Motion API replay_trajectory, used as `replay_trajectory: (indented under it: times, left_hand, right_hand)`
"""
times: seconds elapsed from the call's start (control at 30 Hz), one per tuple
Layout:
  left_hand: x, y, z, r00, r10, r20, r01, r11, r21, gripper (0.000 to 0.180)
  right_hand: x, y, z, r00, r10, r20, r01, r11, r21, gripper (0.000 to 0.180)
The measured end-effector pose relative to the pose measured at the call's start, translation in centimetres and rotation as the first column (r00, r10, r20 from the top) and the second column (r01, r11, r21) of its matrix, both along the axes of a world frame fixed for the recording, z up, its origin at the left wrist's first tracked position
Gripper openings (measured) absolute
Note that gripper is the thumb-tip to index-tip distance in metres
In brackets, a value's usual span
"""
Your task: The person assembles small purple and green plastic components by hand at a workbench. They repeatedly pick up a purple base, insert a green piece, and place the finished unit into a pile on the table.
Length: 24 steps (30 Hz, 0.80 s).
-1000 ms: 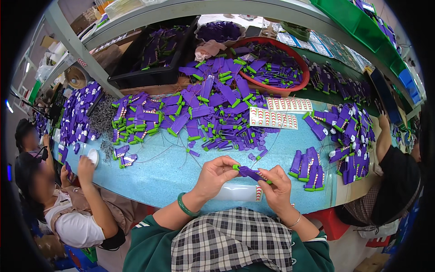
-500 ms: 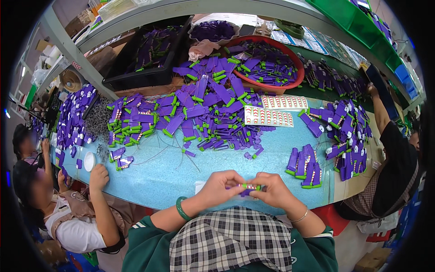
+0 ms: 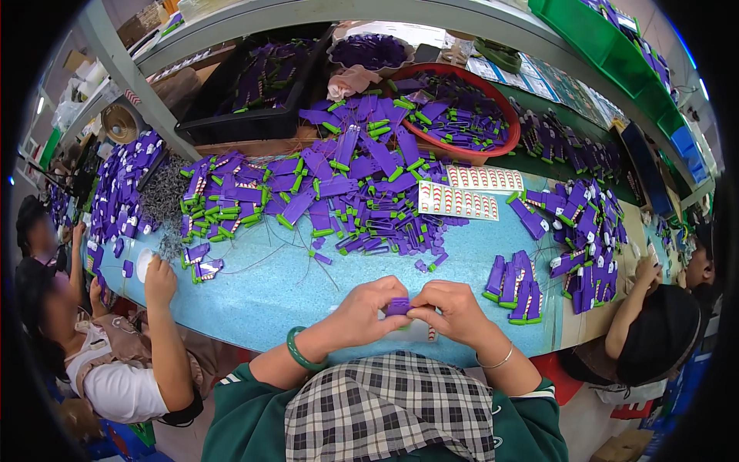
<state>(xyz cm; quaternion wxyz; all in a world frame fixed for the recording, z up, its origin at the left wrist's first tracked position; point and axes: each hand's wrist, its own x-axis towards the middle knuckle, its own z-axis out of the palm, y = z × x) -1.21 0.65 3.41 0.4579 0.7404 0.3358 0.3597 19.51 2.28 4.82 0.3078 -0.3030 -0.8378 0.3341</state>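
**Two hands pinch one small purple piece at the tabletop's near edge**

While the heap behind lies too dense to count, the things close by can be numbered: two hands of the wearer, one small purple plastic piece [image 3: 398, 306] between them, two white sheets of red-and-white stickers [image 3: 459, 202] side by side, one round red plastic basin [image 3: 508, 132], one black plastic crate [image 3: 231, 123] and one shallow grey bowl of purple parts [image 3: 372, 52]. The left hand [image 3: 362, 309], with a green bangle [image 3: 296, 353] on its wrist, and the right hand [image 3: 456, 309], with a thin bracelet [image 3: 499, 360], meet over the near edge of the pale blue speckled tabletop [image 3: 277, 296]; each grip is pressed together on the purple piece, thumbs and fingertips pinching it from either side. The piece sits just above the tabletop's edge, in front of the wearer's checked apron.

The heap of flat, oblong purple cards with green ends [image 3: 339, 185] looks smooth and glossy; a row of about seven stands upright [image 3: 512, 283] to the right. A tangle of thin grey wire [image 3: 163, 202] lies at the left. Two other people sit at the left and one at the right; one hand [image 3: 159, 279] rests on the tabletop near a white disc [image 3: 143, 263].

Against a second earlier, the hands have drawn closer together, and the piece, then held longer and showing a green tip, is now mostly hidden by the fingers.
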Motion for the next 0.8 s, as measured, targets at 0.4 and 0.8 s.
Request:
replay_trajectory:
  times: [0.4,0.8]
  left_hand:
    - [-5.0,0.5,2.5,0.692,0.565,0.449,-0.518,0.822,-0.236,0.015]
    - [-0.3,-0.8,-2.0,0.946,0.312,0.087,-0.251,0.875,-0.413,0.017]
  right_hand:
    - [-2.1,3.4,-3.6,0.69,-0.456,0.562,0.074,0.817,0.572,0.004]
    - [0.0,1.0,-1.9,0.79,-0.483,-0.378,-0.114,0.491,-0.864,0.006]
